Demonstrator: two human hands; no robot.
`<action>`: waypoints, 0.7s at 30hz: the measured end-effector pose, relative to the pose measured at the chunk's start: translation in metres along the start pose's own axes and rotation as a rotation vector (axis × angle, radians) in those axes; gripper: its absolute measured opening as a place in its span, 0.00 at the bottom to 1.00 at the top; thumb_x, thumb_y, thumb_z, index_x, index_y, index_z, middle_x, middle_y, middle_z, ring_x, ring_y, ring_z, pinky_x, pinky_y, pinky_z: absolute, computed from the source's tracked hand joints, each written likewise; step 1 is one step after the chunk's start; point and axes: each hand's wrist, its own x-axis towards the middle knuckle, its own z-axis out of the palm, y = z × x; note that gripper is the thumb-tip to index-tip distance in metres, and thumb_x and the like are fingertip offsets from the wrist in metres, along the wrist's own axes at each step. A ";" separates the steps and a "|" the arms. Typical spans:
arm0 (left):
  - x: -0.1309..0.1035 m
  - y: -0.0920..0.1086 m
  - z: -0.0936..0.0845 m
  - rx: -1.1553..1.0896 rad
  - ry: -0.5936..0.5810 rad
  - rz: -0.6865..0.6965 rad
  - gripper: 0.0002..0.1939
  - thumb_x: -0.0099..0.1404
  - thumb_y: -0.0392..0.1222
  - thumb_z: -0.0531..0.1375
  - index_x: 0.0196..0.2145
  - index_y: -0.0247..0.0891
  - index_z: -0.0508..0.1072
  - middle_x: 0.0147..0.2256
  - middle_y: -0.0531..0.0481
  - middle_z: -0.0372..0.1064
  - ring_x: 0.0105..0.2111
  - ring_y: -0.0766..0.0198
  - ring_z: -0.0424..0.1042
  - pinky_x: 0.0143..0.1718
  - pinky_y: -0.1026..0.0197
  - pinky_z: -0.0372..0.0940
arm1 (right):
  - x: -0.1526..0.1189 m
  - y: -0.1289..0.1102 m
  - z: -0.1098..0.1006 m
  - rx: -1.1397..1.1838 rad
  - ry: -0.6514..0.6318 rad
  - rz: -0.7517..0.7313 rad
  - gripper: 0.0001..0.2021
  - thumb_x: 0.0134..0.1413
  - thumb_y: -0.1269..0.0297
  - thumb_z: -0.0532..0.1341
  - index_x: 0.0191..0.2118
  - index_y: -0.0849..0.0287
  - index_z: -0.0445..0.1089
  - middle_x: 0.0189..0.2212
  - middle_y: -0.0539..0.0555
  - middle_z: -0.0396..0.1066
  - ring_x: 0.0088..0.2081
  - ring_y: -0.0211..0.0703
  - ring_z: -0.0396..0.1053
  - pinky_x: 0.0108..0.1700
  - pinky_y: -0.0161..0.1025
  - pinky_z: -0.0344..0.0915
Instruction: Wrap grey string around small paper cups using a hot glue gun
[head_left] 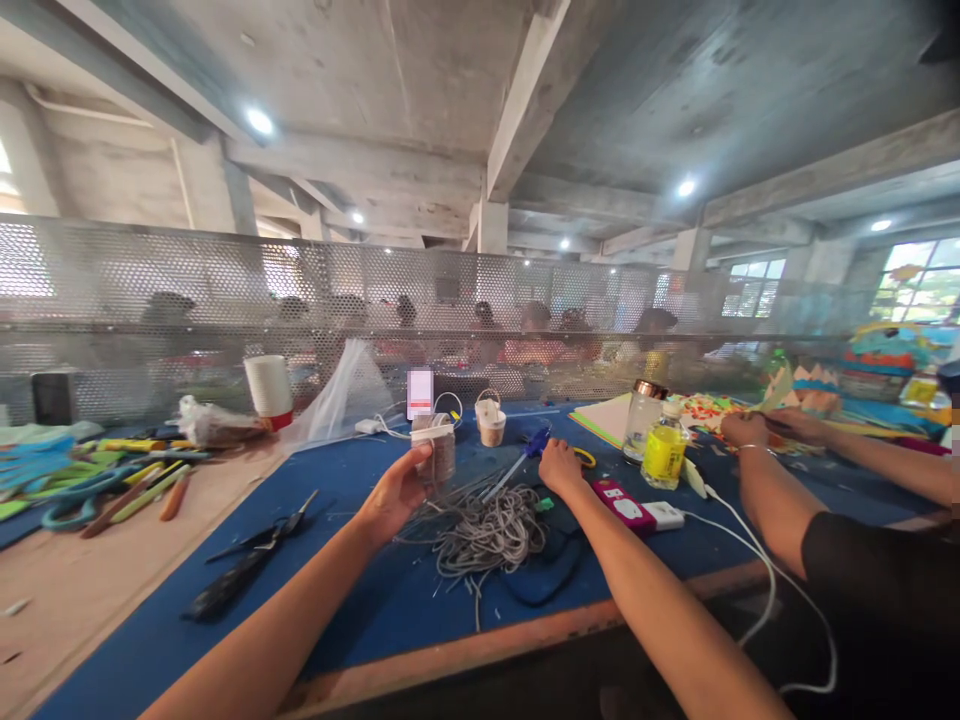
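Note:
My left hand (397, 492) is closed round a small clear cup-like piece with a white rim (435, 450), held upright above the blue table cover (337, 570). To its right, my right hand (561, 468) has its fingers curled together beside a blue tool (535, 442) and yellow-handled scissors (585, 458); what lies within the fingers is too small to make out. A tangled heap of grey cord (487, 535) rests between and below the two hands. Just behind them stands a small white basket (491, 422).
Black scissors (259, 560) and several tools lie at left, near a paper cup stack (268, 392). A jar (641, 420), yellow bottle (664, 450) and pink box (621, 505) are at right. Another person's arms (772, 490) reach in at far right. A perforated screen (442, 300) stands behind.

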 end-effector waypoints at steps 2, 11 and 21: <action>0.000 -0.002 0.000 0.010 -0.034 0.013 0.16 0.64 0.40 0.68 0.50 0.36 0.80 0.44 0.44 0.83 0.40 0.57 0.81 0.43 0.59 0.75 | -0.001 0.001 0.001 -0.008 -0.010 0.001 0.20 0.65 0.78 0.50 0.59 0.74 0.67 0.54 0.78 0.69 0.59 0.62 0.70 0.55 0.52 0.68; -0.001 -0.001 0.005 0.075 -0.038 0.066 0.18 0.60 0.41 0.72 0.47 0.36 0.80 0.42 0.45 0.82 0.37 0.59 0.80 0.40 0.61 0.73 | -0.013 -0.023 -0.019 0.230 0.227 -0.263 0.11 0.67 0.69 0.59 0.51 0.63 0.74 0.53 0.66 0.71 0.58 0.57 0.69 0.59 0.53 0.64; 0.004 -0.007 0.007 0.086 0.003 0.125 0.24 0.54 0.40 0.76 0.48 0.36 0.77 0.44 0.42 0.81 0.44 0.55 0.80 0.44 0.59 0.71 | -0.062 -0.107 -0.026 0.824 0.216 -0.718 0.13 0.57 0.57 0.72 0.40 0.58 0.71 0.41 0.54 0.74 0.42 0.45 0.74 0.48 0.41 0.70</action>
